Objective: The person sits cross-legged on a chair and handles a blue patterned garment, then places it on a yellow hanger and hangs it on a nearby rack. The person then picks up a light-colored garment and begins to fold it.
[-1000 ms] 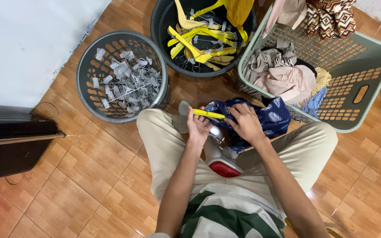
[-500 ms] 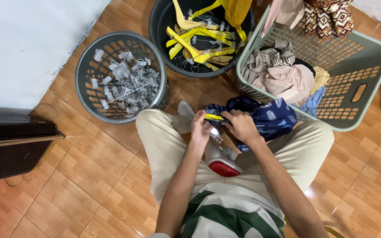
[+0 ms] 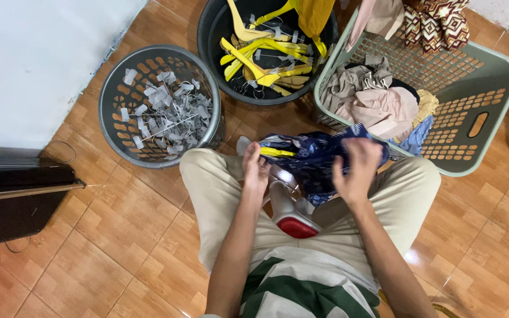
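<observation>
While gripping one dark blue garment: left hand on one yellow hanger, right hand spread.

a heap of small pale grey-white tags, some on thin wires, fills the round grey basket on the tiled floor.

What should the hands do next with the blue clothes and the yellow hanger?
Probably slide the yellow hanger the rest of the way out of the dark blue patterned garment. The left hand is at the hanger's end, the right hand is on the cloth, and the hanger is partly tucked inside it.
</observation>
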